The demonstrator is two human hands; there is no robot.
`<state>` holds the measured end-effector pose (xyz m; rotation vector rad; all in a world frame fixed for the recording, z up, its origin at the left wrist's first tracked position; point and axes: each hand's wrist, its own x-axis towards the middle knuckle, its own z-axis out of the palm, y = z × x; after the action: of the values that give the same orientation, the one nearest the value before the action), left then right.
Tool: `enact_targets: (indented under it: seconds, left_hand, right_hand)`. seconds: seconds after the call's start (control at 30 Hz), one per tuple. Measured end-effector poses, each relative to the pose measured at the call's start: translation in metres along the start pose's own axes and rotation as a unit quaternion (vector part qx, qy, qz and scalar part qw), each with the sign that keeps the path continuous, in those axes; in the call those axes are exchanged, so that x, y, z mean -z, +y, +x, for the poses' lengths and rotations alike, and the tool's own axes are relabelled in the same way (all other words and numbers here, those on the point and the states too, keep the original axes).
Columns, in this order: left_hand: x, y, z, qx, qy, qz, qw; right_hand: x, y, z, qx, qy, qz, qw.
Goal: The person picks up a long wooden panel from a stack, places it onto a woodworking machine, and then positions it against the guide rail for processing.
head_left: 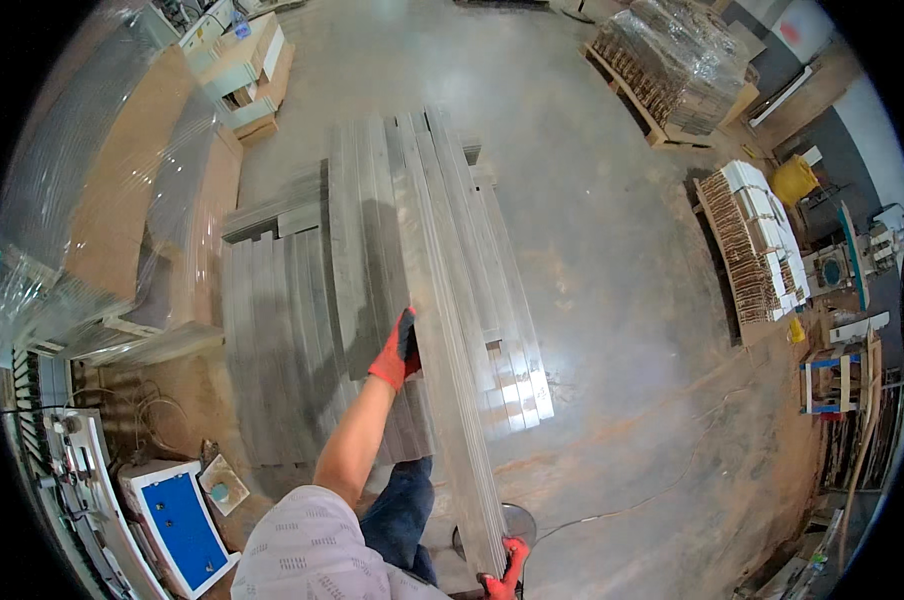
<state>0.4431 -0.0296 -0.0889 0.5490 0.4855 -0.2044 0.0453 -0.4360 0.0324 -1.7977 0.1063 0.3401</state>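
A long, narrow bundle of thin grey strips (pixel 450 400) runs away from me, slanting from the lower middle toward the far side. My left hand (pixel 397 352), in a red and black glove, grips the bundle's left side near its middle. At the near end my right hand (pixel 507 572), also in a red glove, is closed around the bundle; part of it is cut off by the lower edge. Beneath the bundle and to its left lies a low, wide stack of similar grey strips (pixel 272 330), layered with uneven ends. More strips (pixel 517 390) extend on its right.
Film-wrapped panels (pixel 122 190) stand tall at the left. A blue-fronted white box (pixel 182 525) is at the lower left. Wrapped goods (pixel 672 65) and white-topped stacked pieces (pixel 757 240) stand on pallets at the right. A round object (pixel 520 522) with a cable is near my right hand.
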Motion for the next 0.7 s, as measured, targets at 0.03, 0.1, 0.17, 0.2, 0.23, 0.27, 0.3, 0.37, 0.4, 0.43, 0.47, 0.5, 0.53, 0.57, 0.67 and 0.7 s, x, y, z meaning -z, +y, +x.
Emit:
enact_targets:
  seconds: [0.03, 0.1, 0.17, 0.2, 0.23, 0.27, 0.3, 0.37, 0.4, 0.43, 0.47, 0.5, 0.53, 0.57, 0.67, 0.7]
  left_hand:
    - [-0.012, 0.006, -0.034, -0.017, 0.018, 0.008, 1.0]
    - [-0.014, 0.016, -0.086, -0.063, -0.011, -0.01, 0.998]
    - [0.015, 0.03, -0.141, -0.129, -0.038, -0.031, 0.99]
    - [0.017, 0.044, -0.173, -0.159, -0.035, -0.004, 0.987]
    - [0.022, 0.056, -0.216, -0.186, -0.021, 0.022, 0.982]
    - [0.028, 0.069, -0.261, -0.214, -0.004, 0.047, 0.976]
    - [0.043, 0.08, -0.312, -0.183, -0.003, -0.048, 0.982]
    - [0.042, 0.103, -0.404, -0.243, 0.038, -0.029, 0.969]
    - [0.046, 0.112, -0.45, -0.277, 0.069, -0.024, 0.958]
    - [0.056, 0.113, -0.49, -0.305, 0.116, -0.033, 0.945]
    - [0.068, 0.115, -0.523, -0.32, 0.153, -0.033, 0.934]
    - [0.088, 0.113, -0.563, -0.343, 0.132, -0.049, 0.929]
    - [0.107, 0.111, -0.605, -0.356, 0.134, -0.062, 0.923]
    - [0.126, 0.109, -0.65, -0.37, 0.135, -0.074, 0.916]
    - [0.188, 0.08, -0.78, -0.411, 0.074, -0.154, 0.895]
    - [0.208, 0.062, -0.822, -0.438, 0.073, -0.176, 0.879]
  right_hand:
    - [-0.001, -0.007, -0.016, 0.039, 0.008, -0.054, 0.998]
    - [-0.002, -0.011, -0.05, 0.095, -0.008, -0.132, 0.987]
    - [-0.015, -0.035, -0.085, 0.064, -0.008, -0.088, 0.994]
    - [-0.024, -0.05, -0.104, 0.047, -0.004, -0.067, 0.997]
    - [-0.034, -0.044, -0.117, 0.104, 0.036, 0.003, 0.994]
    - [-0.04, -0.041, -0.139, 0.119, 0.022, -0.008, 0.993]
    - [-0.042, -0.057, -0.148, 0.139, -0.006, -0.022, 0.99]
    - [-0.052, -0.068, -0.178, 0.153, -0.036, -0.046, 0.986]
    - [-0.052, -0.06, -0.19, 0.149, -0.054, -0.059, 0.986]
    - [-0.045, -0.025, -0.195, 0.218, -0.08, -0.136, 0.963]
    - [-0.051, -0.026, -0.217, 0.184, -0.078, -0.072, 0.977]
    - [-0.057, -0.029, -0.219, 0.162, -0.095, -0.014, 0.982]
    - [-0.059, -0.033, -0.225, 0.146, -0.112, 0.035, 0.982]
    - [-0.064, -0.037, -0.226, 0.133, -0.132, 0.083, 0.979]
    - [-0.083, -0.056, -0.226, 0.084, -0.196, 0.203, 0.956]
    - [-0.093, -0.062, -0.218, 0.073, -0.23, 0.222, 0.945]
